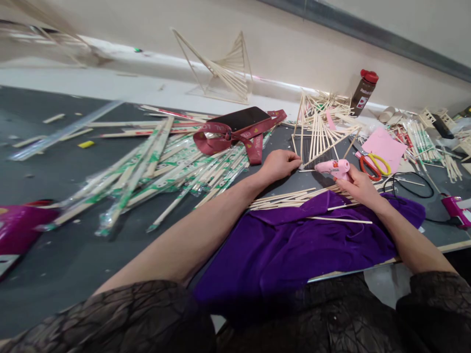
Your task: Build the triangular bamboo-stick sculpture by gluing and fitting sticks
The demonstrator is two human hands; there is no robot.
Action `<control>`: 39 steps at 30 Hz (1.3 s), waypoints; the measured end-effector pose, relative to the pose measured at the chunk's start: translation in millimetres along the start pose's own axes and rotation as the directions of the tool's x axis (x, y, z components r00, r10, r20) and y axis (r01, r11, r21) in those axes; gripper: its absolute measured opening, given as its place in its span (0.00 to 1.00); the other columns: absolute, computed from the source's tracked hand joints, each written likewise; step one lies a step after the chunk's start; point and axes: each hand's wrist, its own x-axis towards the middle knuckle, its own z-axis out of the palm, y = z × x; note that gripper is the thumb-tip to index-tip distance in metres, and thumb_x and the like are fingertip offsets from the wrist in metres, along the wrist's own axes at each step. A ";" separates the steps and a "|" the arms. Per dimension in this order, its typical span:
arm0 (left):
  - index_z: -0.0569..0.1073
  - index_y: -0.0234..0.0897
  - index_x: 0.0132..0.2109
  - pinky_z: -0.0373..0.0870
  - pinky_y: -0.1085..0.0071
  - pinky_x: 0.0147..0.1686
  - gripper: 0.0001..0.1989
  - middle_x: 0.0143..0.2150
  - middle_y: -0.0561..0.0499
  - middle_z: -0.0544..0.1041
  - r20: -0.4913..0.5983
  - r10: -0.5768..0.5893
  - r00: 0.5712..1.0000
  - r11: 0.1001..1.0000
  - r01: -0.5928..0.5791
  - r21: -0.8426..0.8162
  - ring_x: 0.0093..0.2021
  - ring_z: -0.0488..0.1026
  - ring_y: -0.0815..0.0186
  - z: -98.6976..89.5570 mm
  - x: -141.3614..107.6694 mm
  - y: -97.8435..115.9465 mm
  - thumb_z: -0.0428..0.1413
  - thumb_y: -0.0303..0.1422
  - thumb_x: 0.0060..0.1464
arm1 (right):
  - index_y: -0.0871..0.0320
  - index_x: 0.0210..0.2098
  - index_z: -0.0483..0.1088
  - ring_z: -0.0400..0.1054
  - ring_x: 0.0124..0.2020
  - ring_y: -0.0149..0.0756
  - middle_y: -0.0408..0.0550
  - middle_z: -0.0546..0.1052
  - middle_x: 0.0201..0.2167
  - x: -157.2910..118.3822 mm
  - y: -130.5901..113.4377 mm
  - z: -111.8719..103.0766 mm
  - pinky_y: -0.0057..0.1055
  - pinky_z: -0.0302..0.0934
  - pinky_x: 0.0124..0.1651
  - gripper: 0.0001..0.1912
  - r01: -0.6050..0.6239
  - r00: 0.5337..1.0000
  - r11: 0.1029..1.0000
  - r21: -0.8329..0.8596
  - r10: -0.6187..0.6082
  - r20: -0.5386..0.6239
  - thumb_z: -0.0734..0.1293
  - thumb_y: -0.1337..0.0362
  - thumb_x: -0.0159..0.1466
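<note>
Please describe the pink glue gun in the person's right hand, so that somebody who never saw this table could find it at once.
Start at the purple cloth on the dark table, then look just beyond its far edge. There the right hand holds the pink glue gun, nozzle pointing left toward the left hand. Unlike the yellow-handled scissors beside it, it is pale pink.

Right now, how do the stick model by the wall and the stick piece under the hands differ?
The stick model by the wall stands upright and untouched; the stick piece under the hands lies flat on the table, with the left hand pinching a stick at its edge and the right hand aiming a pink glue gun at it. The model twists; the flat piece fans out. Both are pale wooden sticks.
</note>
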 end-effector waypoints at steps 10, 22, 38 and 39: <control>0.80 0.34 0.34 0.60 0.72 0.23 0.13 0.15 0.55 0.69 0.055 -0.045 0.997 0.998 0.047 -0.043 0.18 0.66 0.68 -5.4 -1.0 1.9 0.52 0.35 0.50 | 0.55 0.54 0.63 0.71 0.32 0.35 0.48 0.77 0.40 -6.6 -10.0 -2.5 0.30 0.64 0.35 0.20 0.188 0.982 0.980 -0.057 -0.186 0.045 0.63 0.59 0.64; 0.77 0.33 0.32 0.60 0.76 0.17 0.06 0.19 0.54 0.71 0.329 -0.173 0.928 0.932 0.262 -0.249 0.16 0.67 0.72 -27.9 5.7 16.2 0.55 0.26 0.50 | 0.56 0.53 0.64 0.72 0.42 0.41 0.54 0.76 0.43 12.5 -18.5 5.9 0.36 0.67 0.43 0.19 0.473 0.881 0.844 -0.254 -0.458 0.120 0.62 0.62 0.63; 0.78 0.32 0.29 0.60 0.73 0.16 0.07 0.19 0.51 0.73 0.332 -0.190 0.924 0.920 0.285 -0.269 0.15 0.67 0.71 -22.3 8.8 8.2 0.55 0.28 0.49 | 0.55 0.56 0.60 0.74 0.38 0.39 0.53 0.77 0.42 4.6 -3.0 9.1 0.33 0.69 0.38 0.23 0.495 0.868 0.858 -0.138 -0.495 0.041 0.64 0.67 0.61; 0.78 0.32 0.29 0.60 0.73 0.16 0.07 0.18 0.51 0.72 0.330 -0.195 0.924 0.922 0.288 -0.260 0.15 0.67 0.71 -22.4 8.6 8.3 0.55 0.28 0.49 | 0.55 0.57 0.59 0.74 0.38 0.39 0.53 0.77 0.42 4.4 -2.4 9.0 0.34 0.69 0.38 0.24 0.496 0.868 0.857 -0.140 -0.494 0.051 0.64 0.67 0.62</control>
